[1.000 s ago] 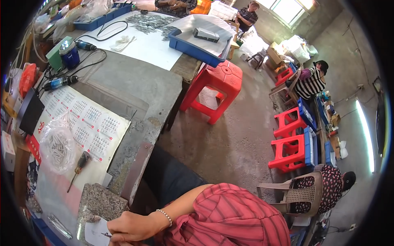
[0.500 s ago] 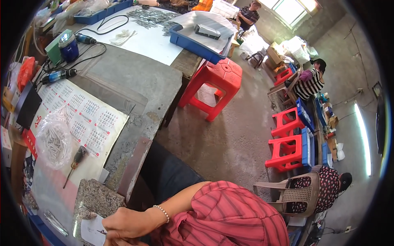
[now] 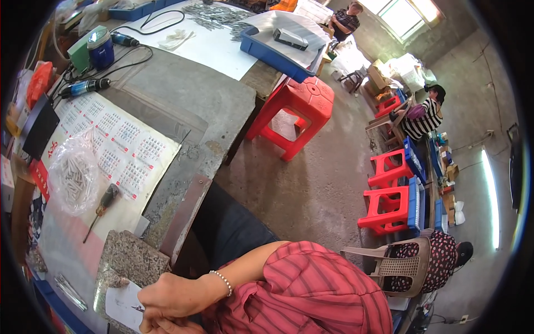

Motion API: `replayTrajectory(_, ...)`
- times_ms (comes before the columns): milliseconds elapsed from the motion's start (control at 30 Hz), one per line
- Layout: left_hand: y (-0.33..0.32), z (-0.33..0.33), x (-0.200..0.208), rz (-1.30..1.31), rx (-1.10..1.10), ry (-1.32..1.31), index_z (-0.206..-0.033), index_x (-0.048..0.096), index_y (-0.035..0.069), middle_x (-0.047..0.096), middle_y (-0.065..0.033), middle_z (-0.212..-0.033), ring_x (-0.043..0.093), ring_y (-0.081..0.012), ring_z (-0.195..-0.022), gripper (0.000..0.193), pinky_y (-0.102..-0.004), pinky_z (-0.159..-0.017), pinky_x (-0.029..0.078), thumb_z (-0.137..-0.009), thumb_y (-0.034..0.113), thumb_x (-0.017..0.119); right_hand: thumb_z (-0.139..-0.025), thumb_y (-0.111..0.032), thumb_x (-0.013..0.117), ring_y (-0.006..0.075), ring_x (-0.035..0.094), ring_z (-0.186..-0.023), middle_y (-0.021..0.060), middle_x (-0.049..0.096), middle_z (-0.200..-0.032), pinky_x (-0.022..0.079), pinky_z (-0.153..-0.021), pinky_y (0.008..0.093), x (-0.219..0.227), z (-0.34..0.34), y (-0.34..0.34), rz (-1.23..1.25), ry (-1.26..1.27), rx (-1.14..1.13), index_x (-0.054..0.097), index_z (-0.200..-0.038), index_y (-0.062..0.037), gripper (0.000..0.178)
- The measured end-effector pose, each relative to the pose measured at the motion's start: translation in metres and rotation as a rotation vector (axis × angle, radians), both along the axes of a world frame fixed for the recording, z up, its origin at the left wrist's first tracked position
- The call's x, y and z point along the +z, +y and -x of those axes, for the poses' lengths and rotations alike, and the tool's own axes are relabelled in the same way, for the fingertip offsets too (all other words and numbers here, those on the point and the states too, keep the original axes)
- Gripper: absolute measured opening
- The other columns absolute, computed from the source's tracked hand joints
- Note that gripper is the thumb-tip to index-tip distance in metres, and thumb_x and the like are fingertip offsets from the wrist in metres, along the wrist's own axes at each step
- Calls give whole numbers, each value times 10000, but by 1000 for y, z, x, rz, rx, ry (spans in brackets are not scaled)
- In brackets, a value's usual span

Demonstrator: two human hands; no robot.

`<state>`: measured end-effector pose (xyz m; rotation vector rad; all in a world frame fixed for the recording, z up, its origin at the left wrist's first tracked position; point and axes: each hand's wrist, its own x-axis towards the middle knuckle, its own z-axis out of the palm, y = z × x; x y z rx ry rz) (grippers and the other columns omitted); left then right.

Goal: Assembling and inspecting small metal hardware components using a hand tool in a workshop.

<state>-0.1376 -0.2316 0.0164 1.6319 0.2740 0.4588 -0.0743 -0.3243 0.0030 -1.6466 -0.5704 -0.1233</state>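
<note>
At the lower edge my right hand (image 3: 181,295), with a beaded bracelet at its wrist, is closed, fingers pinched together. A small, thin, dark metallic bit (image 3: 138,308) shows at its fingertips; its kind is too small to make out. My left hand (image 3: 173,326) lies just below, partly cut off by the frame, with bent fingers against the right hand. What it holds is hidden. Under the fingertips lies a white sheet (image 3: 123,303) on a speckled stone block (image 3: 125,256). Thin metal rods (image 3: 71,292) lie left of the block.
A screwdriver (image 3: 101,210) and a clear bag of metal parts (image 3: 73,178) lie on a printed calendar sheet (image 3: 125,142). Power drivers (image 3: 86,87) with cords are farther back. A blue tray (image 3: 278,58) overhangs the table corner above a red stool (image 3: 300,111). Other people sit across the room.
The whole view has shifted slightly, with the table things a little to the right. My hands stay together over the white sheet, with only a slight shift of the fingers.
</note>
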Motion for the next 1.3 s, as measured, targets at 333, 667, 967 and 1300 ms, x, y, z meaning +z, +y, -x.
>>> replayTrajectory(333,16,10,-32,38,-127,-104,-1104,478,-5,504,-71,-997,502,-131,-876,169,-263,-800,431,-939,30,493,-681,-109,664,246,493,-485,81,438,-618,380,-412,365,-7,1,2,390,-334,-124,535,-727,-87,138)
replayTrajectory(667,16,-1,-19,163,-173,-141,-1097,468,-17,554,-59,-822,491,-65,-667,138,-209,-596,417,-959,-19,478,-772,-9,673,249,597,-609,104,620,-769,473,-520,316,3,-4,4,123,-210,-49,582,-947,-26,198)
replayTrajectory(967,21,0,-27,187,-155,-114,-1109,478,-30,616,-87,-852,581,-87,-728,160,-219,-643,471,-953,-4,503,-846,-88,631,281,576,-593,103,579,-749,447,-489,348,-2,11,12,360,-140,-111,531,-994,-32,187)
replayTrajectory(1300,41,-8,1,-491,-192,-122,-1324,343,-78,651,-143,-841,661,-258,-662,557,-329,-566,522,-840,-67,619,-1009,-463,359,144,614,-695,105,618,-830,479,-677,257,-1,3,-10,-147,547,201,577,-1006,67,573)
